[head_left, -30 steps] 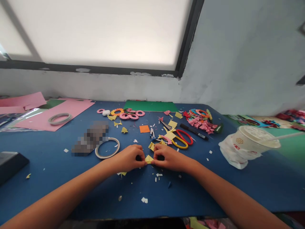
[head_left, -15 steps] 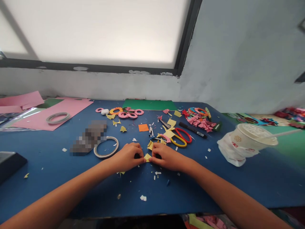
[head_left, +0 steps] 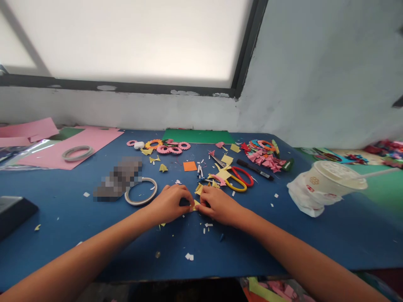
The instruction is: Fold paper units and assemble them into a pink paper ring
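A small folded piece of yellow paper (head_left: 196, 204) is pinched between my two hands, low over the blue table (head_left: 239, 260). My left hand (head_left: 174, 203) has its thumb and forefinger closed on the paper's left side. From the other side, my right hand (head_left: 217, 203) grips it with curled fingers; much of the paper is hidden. Just beyond my hands lie more folded yellow pieces (head_left: 199, 189) and scissors (head_left: 241, 181) with red and yellow handles. An orange paper square (head_left: 189, 166) lies farther back.
A tape roll (head_left: 140, 204) lies left of my hands, another tape roll (head_left: 77, 153) on pink paper (head_left: 47, 158). A black marker (head_left: 255, 169) and a pile of paper pieces (head_left: 264, 154) are at right, near a lidded cup (head_left: 327, 184) with a straw. White scraps (head_left: 189, 256) lie in front.
My left fingers have shifted slightly on the yellow paper, which now shows less between my hands. My right hand stays nearly in place. The view has tilted a little.
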`<state>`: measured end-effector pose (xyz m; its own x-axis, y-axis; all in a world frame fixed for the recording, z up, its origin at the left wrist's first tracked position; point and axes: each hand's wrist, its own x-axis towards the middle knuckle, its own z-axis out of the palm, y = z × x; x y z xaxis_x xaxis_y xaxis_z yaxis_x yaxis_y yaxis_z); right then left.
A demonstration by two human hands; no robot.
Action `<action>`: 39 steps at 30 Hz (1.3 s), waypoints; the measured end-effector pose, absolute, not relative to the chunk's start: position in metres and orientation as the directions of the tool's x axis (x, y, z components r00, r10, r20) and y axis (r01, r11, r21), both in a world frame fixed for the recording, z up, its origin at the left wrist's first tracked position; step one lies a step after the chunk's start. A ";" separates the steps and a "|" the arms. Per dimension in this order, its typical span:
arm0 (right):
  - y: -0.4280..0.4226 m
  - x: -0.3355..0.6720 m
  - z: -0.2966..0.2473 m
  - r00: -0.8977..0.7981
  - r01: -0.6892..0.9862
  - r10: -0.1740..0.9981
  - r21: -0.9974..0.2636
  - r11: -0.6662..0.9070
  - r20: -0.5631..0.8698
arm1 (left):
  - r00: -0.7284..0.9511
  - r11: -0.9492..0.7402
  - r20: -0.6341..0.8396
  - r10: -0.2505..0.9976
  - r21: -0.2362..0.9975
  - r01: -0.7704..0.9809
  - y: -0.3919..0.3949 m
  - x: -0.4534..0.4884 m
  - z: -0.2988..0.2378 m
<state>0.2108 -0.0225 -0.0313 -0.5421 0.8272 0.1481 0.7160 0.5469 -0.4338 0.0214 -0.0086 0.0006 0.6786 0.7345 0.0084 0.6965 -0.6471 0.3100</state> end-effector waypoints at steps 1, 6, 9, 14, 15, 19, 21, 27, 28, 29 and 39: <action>-0.023 0.211 -0.031 -0.542 0.714 0.827 -0.437 0.546 0.149 | 0.700 -0.671 0.014 0.714 0.297 0.679 -0.011 0.021 0.001; -0.022 0.217 -0.027 -0.596 0.664 0.793 -0.479 0.575 0.126 | 0.776 -0.767 0.041 0.629 0.200 0.610 -0.020 0.018 0.001; -0.023 0.217 -0.025 -0.592 0.662 0.796 -0.488 0.569 0.125 | 0.812 -0.808 0.049 0.582 0.148 0.570 -0.022 0.018 0.002; -0.023 0.215 -0.027 -0.575 0.676 0.809 -0.485 0.555 0.124 | 0.850 -0.849 0.033 0.527 0.071 0.524 -0.023 0.019 0.000; -0.023 0.215 -0.027 -0.573 0.677 0.810 -0.485 0.553 0.123 | 0.851 -0.851 0.029 0.524 0.064 0.521 -0.023 0.019 0.000; -0.022 0.214 -0.029 -0.551 0.693 0.826 -0.483 0.534 0.123 | 0.853 -0.853 0.023 0.522 0.039 0.521 -0.025 0.018 0.000; -0.022 0.213 -0.030 -0.533 0.706 0.837 -0.480 0.521 0.126 | 0.853 -0.853 0.022 0.521 0.027 0.521 -0.027 0.018 0.001; -0.022 0.211 -0.032 -0.510 0.724 0.852 -0.475 0.500 0.120 | 0.854 -0.853 0.016 0.520 -0.035 0.520 -0.031 0.018 0.003; -0.021 0.211 -0.033 -0.510 0.725 0.852 -0.474 0.500 0.119 | 0.857 -0.856 0.019 0.516 -0.040 0.516 -0.031 0.018 0.003; -0.021 0.211 -0.033 -0.510 0.726 0.852 -0.472 0.500 0.117 | 0.859 -0.858 0.021 0.511 -0.040 0.512 -0.031 0.018 0.003; -0.021 0.210 -0.031 -0.505 0.741 0.858 -0.463 0.486 0.094 | 0.860 -0.860 0.039 0.510 -0.004 0.510 -0.033 0.017 0.006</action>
